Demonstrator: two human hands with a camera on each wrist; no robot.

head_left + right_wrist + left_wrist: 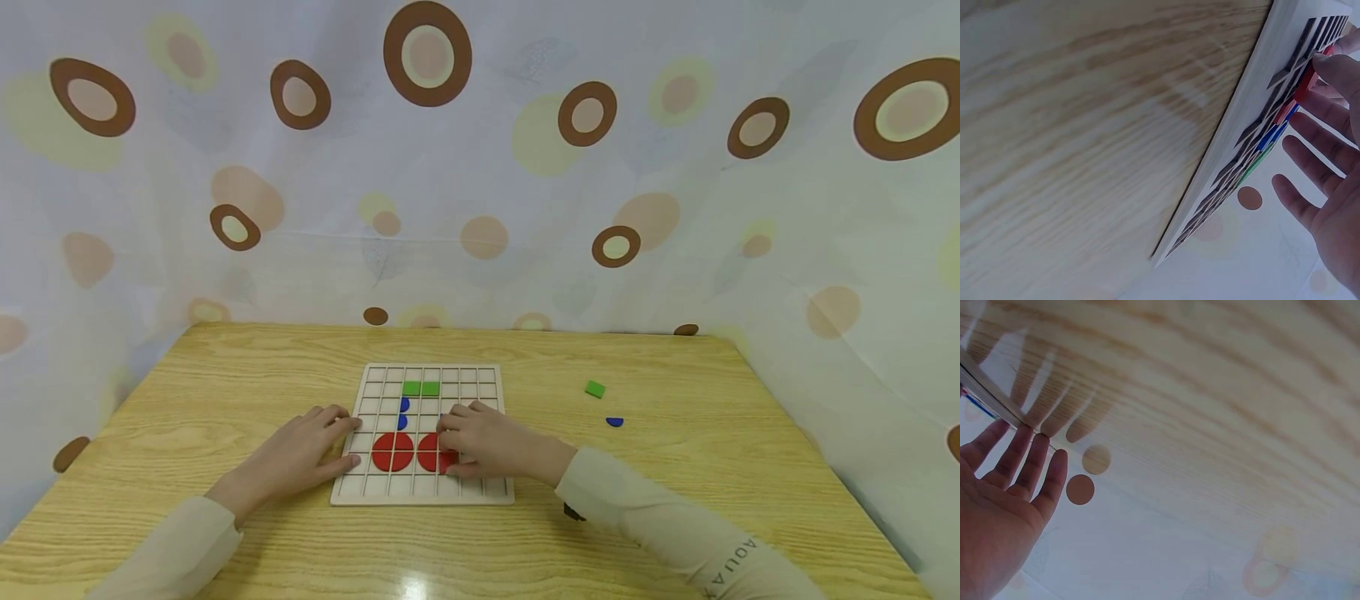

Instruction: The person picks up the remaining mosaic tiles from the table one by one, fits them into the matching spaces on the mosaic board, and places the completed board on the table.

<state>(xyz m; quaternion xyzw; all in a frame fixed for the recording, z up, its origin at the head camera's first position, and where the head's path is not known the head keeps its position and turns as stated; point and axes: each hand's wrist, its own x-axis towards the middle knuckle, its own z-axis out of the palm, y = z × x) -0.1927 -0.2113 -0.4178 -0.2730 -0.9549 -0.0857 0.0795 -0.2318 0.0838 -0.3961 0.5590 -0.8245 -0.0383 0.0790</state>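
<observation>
A pale grid board lies on the table, tilted slightly in the head view. My left hand steadies its left edge, fingers fairly straight, fingertips and thumb right at the rim. Over the lower right squares, my right hand pinches a red quarter-circle piece between thumb and index finger. That piece sits beside a partly covered red shape. To its left is a full red circle made of quarters. Above are two blue half-circles and two green squares. My right fingers hide some squares.
Right of the board, a loose green square and a blue half-circle lie on the wooden table. A patterned curtain hangs behind and at both sides. A small dark object shows under the right sleeve.
</observation>
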